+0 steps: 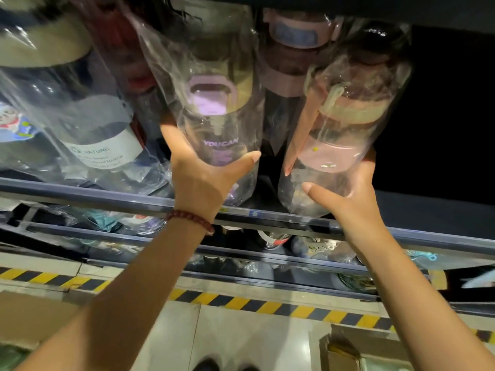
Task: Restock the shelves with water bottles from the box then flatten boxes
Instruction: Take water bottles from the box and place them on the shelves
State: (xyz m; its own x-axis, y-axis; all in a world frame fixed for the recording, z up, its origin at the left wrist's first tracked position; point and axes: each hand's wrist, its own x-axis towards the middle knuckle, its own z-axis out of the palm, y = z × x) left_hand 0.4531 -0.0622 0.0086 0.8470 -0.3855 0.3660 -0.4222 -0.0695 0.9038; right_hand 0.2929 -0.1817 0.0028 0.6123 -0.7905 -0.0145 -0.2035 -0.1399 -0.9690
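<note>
**Both hands on bagged bottles at the shelf edge**

Floor tiles lie nearest, crossed by a yellow-and-black hazard stripe, with a cardboard box at lower right. Above them the shelf carries plastic-wrapped bottles behind its front rail; lower tiers hold more wrapped goods. A dark bottle with a white label leans at the left. The left hand grips a clear bottle with a lilac lid, thumb on its right side, fingers curled round its left side. The right hand grips a pink bottle in its bag, thumb across the front. Both bottles stand on the shelf, near each other but apart. A red bead bracelet circles the left wrist.
</note>
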